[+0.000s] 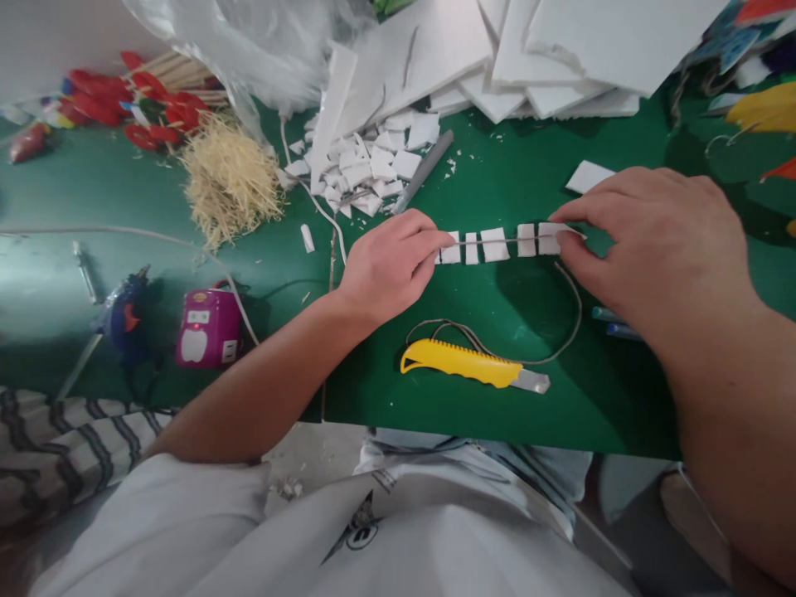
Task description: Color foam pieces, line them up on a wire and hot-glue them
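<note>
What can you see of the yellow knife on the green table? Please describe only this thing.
The yellow knife is a utility cutter with a curved, plastic-looking yellow handle and a grey metal blade pushed out at its right end. It lies flat on the green table, near the front edge, lengthwise from left to right. A thin grey cord runs under or beside it. Neither hand touches it.

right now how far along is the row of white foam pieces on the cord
Done: five small white foam squares lie in a row along the thin cord on the green table. In hand: the left hand pinches the cord at the row's left end, and the right hand holds the rightmost square. Left: a heap of loose cut pieces lies behind, and the yellow knife lies idle.
</note>
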Demonstrator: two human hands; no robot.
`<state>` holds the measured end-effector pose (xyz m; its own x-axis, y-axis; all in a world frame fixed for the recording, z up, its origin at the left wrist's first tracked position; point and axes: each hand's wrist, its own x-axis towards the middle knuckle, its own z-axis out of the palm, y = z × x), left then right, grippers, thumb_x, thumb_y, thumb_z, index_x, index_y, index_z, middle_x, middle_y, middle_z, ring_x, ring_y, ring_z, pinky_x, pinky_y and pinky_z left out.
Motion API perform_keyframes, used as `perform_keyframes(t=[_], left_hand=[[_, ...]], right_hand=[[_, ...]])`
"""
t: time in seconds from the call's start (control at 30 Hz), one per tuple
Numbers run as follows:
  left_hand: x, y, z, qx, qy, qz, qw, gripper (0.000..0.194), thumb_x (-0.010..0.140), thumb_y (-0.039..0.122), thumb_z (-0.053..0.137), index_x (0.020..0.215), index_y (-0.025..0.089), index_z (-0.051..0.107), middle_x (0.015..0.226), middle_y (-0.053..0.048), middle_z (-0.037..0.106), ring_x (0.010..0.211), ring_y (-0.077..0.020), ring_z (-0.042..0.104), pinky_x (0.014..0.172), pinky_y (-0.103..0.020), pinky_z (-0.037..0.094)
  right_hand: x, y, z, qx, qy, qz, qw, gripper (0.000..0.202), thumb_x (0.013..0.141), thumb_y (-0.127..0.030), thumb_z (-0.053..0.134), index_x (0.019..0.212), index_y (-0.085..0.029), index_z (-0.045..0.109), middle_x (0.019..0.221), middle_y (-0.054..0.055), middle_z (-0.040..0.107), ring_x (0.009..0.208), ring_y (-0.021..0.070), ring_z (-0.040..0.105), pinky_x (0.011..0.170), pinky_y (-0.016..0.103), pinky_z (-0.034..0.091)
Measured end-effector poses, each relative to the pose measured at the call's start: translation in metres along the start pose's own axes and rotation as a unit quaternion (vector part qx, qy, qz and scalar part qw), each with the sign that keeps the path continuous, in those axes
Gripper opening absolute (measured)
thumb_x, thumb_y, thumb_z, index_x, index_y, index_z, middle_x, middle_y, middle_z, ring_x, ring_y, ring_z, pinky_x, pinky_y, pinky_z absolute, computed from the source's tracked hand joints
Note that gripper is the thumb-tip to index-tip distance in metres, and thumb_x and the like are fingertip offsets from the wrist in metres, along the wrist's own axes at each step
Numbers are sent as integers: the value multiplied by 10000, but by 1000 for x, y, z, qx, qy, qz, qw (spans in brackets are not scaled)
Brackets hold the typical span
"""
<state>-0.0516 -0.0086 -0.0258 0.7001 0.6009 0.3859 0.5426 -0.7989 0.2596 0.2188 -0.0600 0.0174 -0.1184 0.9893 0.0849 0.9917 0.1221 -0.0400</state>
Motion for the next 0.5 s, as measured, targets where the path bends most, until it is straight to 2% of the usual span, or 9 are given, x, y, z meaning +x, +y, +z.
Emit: perform_keyframes(t=[0.1,0.2,0.37,0.5], left_hand=[[0,0,0,1,-5,-9,1000,299,1014,166,512,1167,193,767,1097,-58,765,1002,-174,730,866,-294,598],[-1,0,1,0,1,-9,1000,293,1017,164,513,1167,185,765,1092,-62,763,1002,-176,726,862,-294,592],[0,0,1,-2,9,-4,1000,295,1022,165,504,1156,174,767,1075,-66,761,994,-174,722,862,-292,589],[0,1,-3,10,2,-33,999,302,994,161,517,1161,210,764,1087,-54,754,992,-180,717,849,-305,592]], right_hand=[[-5,11,4,-11,35,-40,999,328,1015,-346,476,1072,-263,788,1068,107,741,975,287,679,793,437,487],[-11,20,7,-23,42,-96,994,393,1036,-357,411,1092,-273,791,1116,96,749,950,277,680,788,440,492],[-16,22,7,-52,7,-160,986,448,1034,-307,358,1176,-230,775,1179,109,769,949,270,696,769,424,487],[-19,18,5,-83,-15,-184,979,455,1015,-256,349,1220,-191,749,1207,141,767,955,289,701,769,447,501]])
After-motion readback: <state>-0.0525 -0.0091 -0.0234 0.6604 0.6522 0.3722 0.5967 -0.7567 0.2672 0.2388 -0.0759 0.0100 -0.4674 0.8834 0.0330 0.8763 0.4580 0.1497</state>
